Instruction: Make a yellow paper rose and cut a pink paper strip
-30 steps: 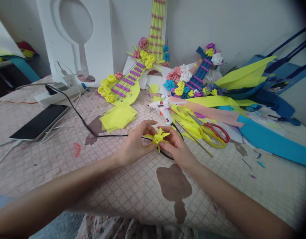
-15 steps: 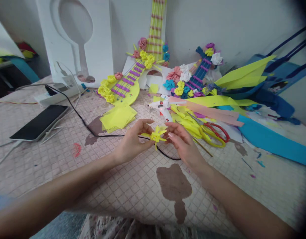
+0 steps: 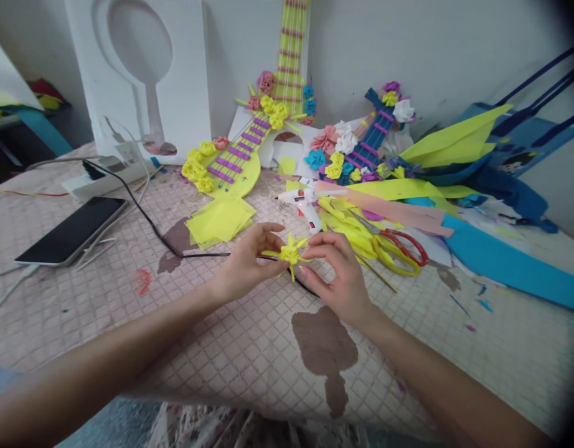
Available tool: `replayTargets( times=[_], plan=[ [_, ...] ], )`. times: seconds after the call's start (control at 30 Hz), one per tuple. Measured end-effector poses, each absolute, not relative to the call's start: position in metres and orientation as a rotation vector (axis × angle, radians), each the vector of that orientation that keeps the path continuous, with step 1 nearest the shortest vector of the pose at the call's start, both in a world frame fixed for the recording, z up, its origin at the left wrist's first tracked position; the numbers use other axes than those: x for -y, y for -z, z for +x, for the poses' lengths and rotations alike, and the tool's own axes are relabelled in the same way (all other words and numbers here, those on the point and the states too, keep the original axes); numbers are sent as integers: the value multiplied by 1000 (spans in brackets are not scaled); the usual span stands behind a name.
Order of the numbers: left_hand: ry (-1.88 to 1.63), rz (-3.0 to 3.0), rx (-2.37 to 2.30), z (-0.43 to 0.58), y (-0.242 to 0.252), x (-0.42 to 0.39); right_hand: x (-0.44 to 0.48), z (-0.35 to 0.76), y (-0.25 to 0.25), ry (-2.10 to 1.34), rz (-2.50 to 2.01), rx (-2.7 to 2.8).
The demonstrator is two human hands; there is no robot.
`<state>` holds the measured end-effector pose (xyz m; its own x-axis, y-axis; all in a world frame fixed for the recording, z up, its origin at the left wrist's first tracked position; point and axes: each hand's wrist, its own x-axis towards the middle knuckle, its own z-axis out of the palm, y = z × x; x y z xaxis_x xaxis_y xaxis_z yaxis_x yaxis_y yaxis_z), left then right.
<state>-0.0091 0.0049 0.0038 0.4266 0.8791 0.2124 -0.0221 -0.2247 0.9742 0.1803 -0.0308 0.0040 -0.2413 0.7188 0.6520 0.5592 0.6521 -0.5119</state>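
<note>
A small yellow paper flower (image 3: 289, 252) with narrow, spread petals is between my hands, just above the table. My left hand (image 3: 247, 264) pinches its left side between thumb and fingers. From the right, the fingertips of my right hand (image 3: 338, 270) close on a right-hand petal, the thumb slightly below the index finger. Beneath the flower runs a black cable (image 3: 205, 254). Beyond my left hand lies a stack of yellow paper squares (image 3: 219, 221). A white glue gun (image 3: 305, 205) rests just past the flower.
Scissors (image 3: 403, 246) and crumpled yellow strips lie to the right, with a blue paper strip (image 3: 506, 261) beyond. Paper guitars with flowers, one yellow (image 3: 243, 171) and one blue (image 3: 373, 140), stand at the back. A phone (image 3: 72, 230) and a power strip (image 3: 104, 174) are left.
My right hand has moved slightly left, its fingertips closing on the flower's right petal. The left hand keeps its hold. The whole view has shifted a little.
</note>
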Motion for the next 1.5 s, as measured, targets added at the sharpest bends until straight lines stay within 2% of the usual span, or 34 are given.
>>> replayTargets(
  times=[0.6,1.5],
  plan=[
    [-1035,1597,-760,-7,-4,-2,30,176,-2,-131,-982,1997],
    [-957,1416,-792,-10,-5,-5,32,178,-4,-292,-1084,1874]
  ],
)
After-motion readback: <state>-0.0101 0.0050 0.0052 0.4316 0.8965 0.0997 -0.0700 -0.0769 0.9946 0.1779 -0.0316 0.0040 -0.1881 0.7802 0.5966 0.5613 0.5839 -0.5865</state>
